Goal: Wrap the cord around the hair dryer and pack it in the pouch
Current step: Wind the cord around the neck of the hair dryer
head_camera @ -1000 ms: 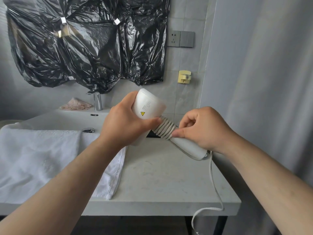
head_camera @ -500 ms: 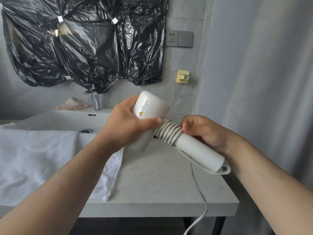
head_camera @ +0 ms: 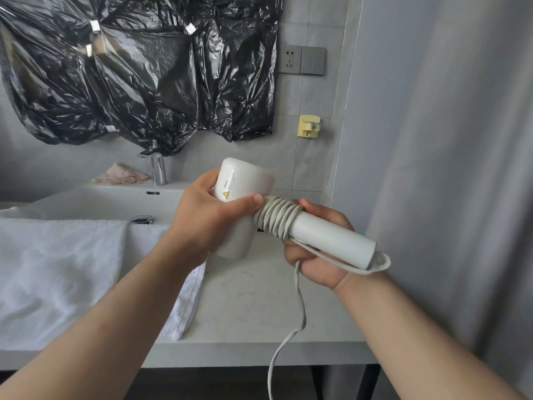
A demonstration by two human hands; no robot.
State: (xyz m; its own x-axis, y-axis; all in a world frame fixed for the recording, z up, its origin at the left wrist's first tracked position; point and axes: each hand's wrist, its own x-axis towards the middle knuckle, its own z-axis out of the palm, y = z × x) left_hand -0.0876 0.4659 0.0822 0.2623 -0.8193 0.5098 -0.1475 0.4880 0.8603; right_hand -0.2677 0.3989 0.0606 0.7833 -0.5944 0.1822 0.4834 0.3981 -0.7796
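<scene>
A grey counter (head_camera: 248, 319) is sitting low in the middle. A big black plastic sheet (head_camera: 138, 76) is hanging on the wall above the counter. A white towel (head_camera: 57, 272) is lying on the counter's left part. The white hair dryer (head_camera: 326, 238) is being held up over the counter. The left hand (head_camera: 202, 220) is gripping its fat head tight. The right hand (head_camera: 314, 264) is curling round its handle from below. The cord (head_camera: 278, 216) is looping many times round the handle, and its loose part is hanging down past the counter's front edge.
</scene>
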